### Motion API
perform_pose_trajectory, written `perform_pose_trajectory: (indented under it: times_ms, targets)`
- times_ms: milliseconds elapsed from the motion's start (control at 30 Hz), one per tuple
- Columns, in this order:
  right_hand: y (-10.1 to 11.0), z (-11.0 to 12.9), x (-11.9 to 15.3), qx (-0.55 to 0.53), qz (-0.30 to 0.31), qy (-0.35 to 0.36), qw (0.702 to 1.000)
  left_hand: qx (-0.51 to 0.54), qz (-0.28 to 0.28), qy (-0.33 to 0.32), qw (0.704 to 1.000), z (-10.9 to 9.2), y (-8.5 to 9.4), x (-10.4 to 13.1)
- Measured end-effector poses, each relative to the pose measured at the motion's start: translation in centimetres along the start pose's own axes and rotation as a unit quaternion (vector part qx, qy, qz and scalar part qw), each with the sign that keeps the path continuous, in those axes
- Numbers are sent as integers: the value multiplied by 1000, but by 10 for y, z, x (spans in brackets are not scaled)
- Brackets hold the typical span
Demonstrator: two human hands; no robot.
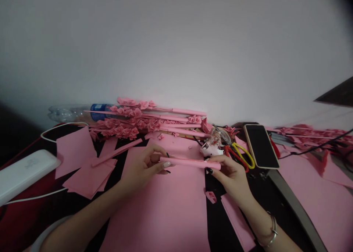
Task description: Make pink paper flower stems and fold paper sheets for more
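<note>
— Please, how does the roll (190, 163) look?
— It is of pink paper, thin and long, closed like a tube.
— And how does it lie?
— Almost level, from side to side, the right end a little lower. The left hand (147, 164) and the right hand (231, 174) hold it near its ends, over the pink sheet (176, 208).

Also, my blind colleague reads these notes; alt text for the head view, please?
A person's left hand and right hand hold a pink paper roll above a pink sheet. Beyond lie pink paper flowers, a plastic bottle, scissors and a phone.
</note>
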State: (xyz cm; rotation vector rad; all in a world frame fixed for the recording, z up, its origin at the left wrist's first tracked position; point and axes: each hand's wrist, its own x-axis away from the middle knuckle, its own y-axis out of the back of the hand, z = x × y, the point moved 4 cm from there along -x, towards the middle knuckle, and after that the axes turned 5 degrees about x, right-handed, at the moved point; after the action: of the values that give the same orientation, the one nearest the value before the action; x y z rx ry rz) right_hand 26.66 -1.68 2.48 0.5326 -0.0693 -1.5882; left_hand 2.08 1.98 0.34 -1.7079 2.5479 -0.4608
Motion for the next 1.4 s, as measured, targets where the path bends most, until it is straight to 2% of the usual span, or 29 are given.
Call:
perform_pose_trajectory:
  times_ms: [467, 700, 900, 1067, 1167, 1267, 1400]
  targets:
    - [1, 1, 0, -39, -30, -24, 998, 8, -2, -1, 1000, 3, 1, -2]
    - [-1, 1, 0, -60, -3, -7, 998, 13, 0, -1, 1000, 4, 2, -1]
    - [-5, 0, 0, -95, 39, -41, 994, 5, 7, -5, 1000, 2, 1, -1]
    - [-6, -3, 1, -103, 77, -74, 989, -75, 8, -73, 994, 3, 6, -3]
    - [-6, -5, 2, -79, 89, -77, 990, -130, 29, -103, 986, 5, 7, -3]
    - [-7, -3, 4, -50, 99, -54, 992, -216, 53, -131, 966, 4, 5, -1]
    - [-15, 2, 7, -55, 150, -44, 986, -309, 81, -200, 926, -3, -4, 3]
